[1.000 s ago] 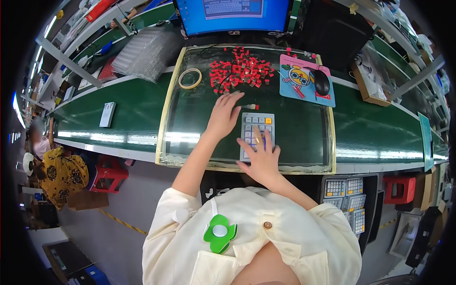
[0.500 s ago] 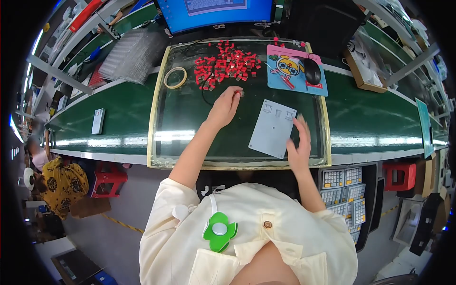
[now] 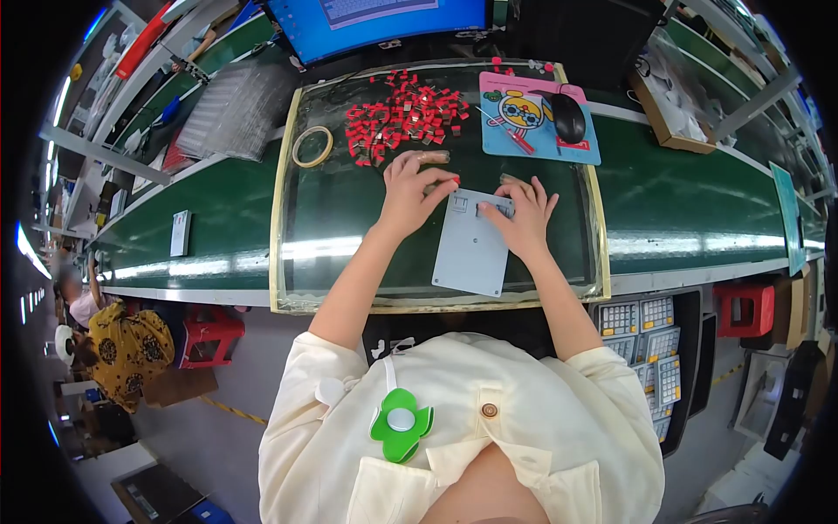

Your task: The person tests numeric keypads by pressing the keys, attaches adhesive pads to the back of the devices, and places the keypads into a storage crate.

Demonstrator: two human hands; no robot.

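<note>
A light grey rectangular panel (image 3: 473, 253), like a keypad's back, lies on the dark work mat with slots along its far end. My left hand (image 3: 408, 194) pinches a small red piece (image 3: 456, 181) between thumb and finger, just at the panel's far left corner. My right hand (image 3: 521, 218) grips the far right corner of the panel, thumb on top and fingers over the far edge. Beyond my left hand spreads a loose pile of small red pieces (image 3: 406, 113), some with metallic faces.
A tape roll (image 3: 312, 147) lies left of the pile. To the right, a mouse (image 3: 568, 119) rests on a cartoon mouse pad (image 3: 541, 150). A monitor (image 3: 375, 26) stands at the back. Several keypads fill a black bin (image 3: 690, 349) below right. Another person (image 3: 131, 345) sits far left.
The panel has shifted left, towards my left hand. My right hand has moved from its right side onto its far corner. My left hand has moved slightly, now showing a red piece at the fingertips.
</note>
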